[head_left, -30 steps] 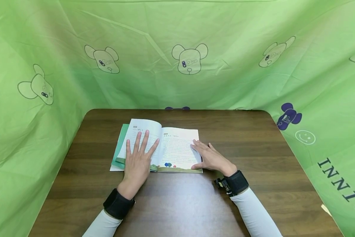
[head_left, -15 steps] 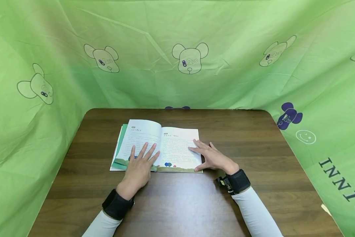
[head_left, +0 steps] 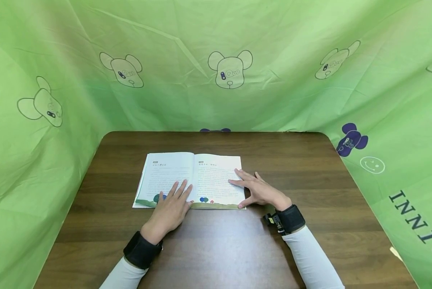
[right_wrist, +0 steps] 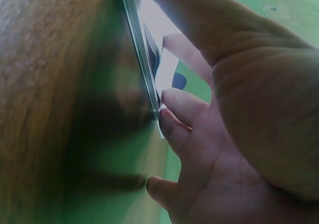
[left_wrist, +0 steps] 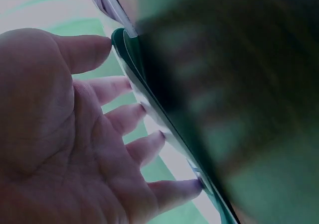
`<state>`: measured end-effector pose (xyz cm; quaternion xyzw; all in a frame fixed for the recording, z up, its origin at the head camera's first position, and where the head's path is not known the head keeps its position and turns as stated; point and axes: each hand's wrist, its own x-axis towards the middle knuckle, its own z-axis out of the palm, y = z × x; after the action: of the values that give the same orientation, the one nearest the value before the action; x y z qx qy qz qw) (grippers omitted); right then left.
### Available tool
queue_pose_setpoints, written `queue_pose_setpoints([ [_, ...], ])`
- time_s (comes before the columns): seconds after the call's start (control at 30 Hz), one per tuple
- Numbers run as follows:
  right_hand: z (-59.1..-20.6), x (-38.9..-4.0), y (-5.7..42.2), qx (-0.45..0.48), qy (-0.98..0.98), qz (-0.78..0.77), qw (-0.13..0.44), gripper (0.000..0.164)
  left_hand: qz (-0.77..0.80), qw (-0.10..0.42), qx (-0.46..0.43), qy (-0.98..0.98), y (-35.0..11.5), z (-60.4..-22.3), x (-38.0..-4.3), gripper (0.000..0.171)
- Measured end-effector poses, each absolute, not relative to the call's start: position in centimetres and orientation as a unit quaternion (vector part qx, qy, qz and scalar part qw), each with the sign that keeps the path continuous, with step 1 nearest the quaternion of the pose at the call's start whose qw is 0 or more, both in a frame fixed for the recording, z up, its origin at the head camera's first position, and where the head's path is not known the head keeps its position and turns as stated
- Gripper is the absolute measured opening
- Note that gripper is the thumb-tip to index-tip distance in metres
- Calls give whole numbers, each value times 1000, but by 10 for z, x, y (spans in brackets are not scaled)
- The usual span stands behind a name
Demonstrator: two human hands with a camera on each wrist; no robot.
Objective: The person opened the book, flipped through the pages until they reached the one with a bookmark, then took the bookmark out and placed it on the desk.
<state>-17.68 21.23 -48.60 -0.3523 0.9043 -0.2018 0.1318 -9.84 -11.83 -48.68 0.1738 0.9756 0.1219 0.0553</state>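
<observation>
An open book lies on the table, white pages with lines of print and a green illustrated strip along the bottom. My left hand rests with straight, spread fingers on the lower part of the left page. In the left wrist view the fingertips meet the page, and the book's edge runs slantwise past them. My right hand lies over the right page's outer edge, fingers extended on the paper and thumb near the bottom corner. From the right wrist view, the little finger reaches past the stacked pages to the tabletop.
The brown wooden table has rounded far corners. A green cloth printed with bear heads hangs behind it and down both sides. A small pale object sits at the table's right edge.
The left page, raised before with a green sheet showing beneath it, now lies flatter and further left. My left hand has slid down toward the book's bottom edge. The right hand has barely moved.
</observation>
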Motion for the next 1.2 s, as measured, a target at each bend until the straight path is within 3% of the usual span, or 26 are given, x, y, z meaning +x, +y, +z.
queue_pose_setpoints([
  [0.43,-489,-175,206,-354,914,-187,68,81,137,97,140,976,-109,-487,-97,84],
  [1.2,-492,-173,197,-314,933,-175,-17,44,94,108,100,985,-81,-482,-102,95],
])
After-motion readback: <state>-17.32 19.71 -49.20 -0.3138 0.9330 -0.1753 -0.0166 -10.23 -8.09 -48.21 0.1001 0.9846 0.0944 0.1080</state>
